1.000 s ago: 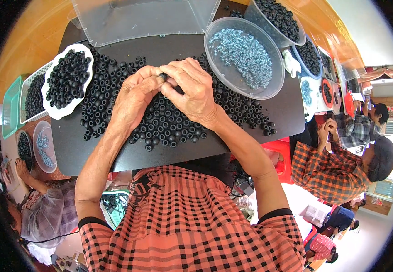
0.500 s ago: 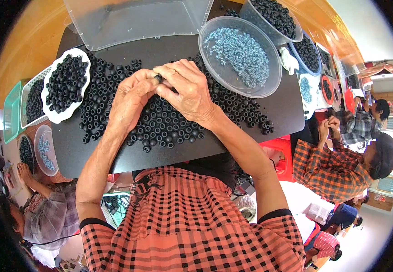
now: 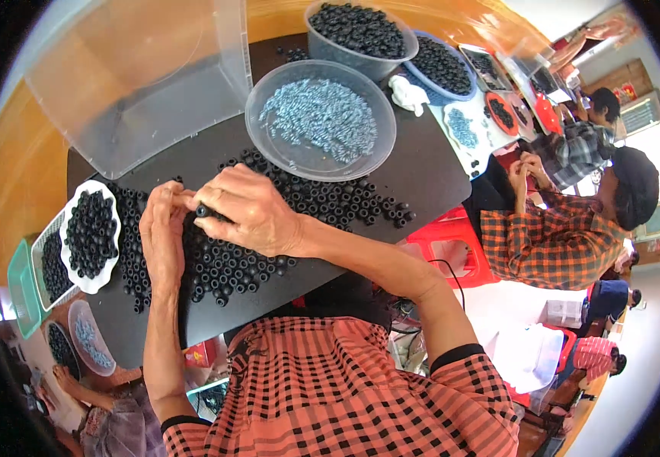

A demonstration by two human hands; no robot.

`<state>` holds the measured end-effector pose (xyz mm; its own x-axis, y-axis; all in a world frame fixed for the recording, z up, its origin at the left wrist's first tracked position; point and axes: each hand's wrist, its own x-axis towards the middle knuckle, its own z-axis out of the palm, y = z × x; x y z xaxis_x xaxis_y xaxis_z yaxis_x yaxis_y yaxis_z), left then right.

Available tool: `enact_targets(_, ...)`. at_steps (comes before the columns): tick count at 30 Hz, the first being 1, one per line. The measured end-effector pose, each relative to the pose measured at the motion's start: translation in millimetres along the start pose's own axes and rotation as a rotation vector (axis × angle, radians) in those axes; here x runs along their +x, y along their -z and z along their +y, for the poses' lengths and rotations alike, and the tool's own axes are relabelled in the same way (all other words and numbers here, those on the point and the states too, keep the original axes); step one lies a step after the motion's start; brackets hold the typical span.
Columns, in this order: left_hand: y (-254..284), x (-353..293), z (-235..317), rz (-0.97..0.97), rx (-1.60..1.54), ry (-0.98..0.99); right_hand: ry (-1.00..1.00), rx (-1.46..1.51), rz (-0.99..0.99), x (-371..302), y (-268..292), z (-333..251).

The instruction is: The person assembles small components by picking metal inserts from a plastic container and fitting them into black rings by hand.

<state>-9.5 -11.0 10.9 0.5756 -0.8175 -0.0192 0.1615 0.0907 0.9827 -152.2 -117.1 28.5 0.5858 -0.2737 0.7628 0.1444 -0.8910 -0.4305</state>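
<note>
My right hand (image 3: 250,213) is closed, pinching a small black ball-shaped plastic piece (image 3: 202,211) between thumb and fingers. Just left of it, my left hand (image 3: 162,236) has its fingertips pressed together close to that piece; whatever they hold is too small to make out. Both hands hover over a spread of loose black hollow pieces (image 3: 223,274) lying on the dark table (image 3: 200,156). Beyond my right hand stands a round clear bowl (image 3: 387,137) of small bluish-silver springs (image 3: 318,114). A white scalloped dish (image 3: 110,266) of black pieces sits to the left.
A large clear bin (image 3: 143,84) stands at the far left. Farther back are a tub (image 3: 356,65) and a blue bowl (image 3: 471,87), both with black pieces. A white basket (image 3: 46,297) and green tray (image 3: 19,286) lie left. Another person (image 3: 566,236) sits at right beside a red stool (image 3: 452,247).
The view has turned, so the table has shifted left and down. My hands have moved apart slightly; the black piece, earlier between both hands, is now in my right fingertips.
</note>
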Motion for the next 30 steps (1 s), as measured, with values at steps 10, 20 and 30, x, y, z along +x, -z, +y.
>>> enact_targets(10,18.7,10.1,-5.4,-0.07,0.011,-0.061,-0.392,-0.425,-0.105,106.0,161.1,130.7)
enact_targets(20,31.1,21.5,1.4,0.016,-0.071,-0.1,-0.108,-0.051,-0.165,48.6,45.4,32.3)
enact_targets(30,22.2,16.0,-0.4,-0.006,-0.031,-0.055,-0.031,-0.22,-0.649,14.3,-8.6,37.4)
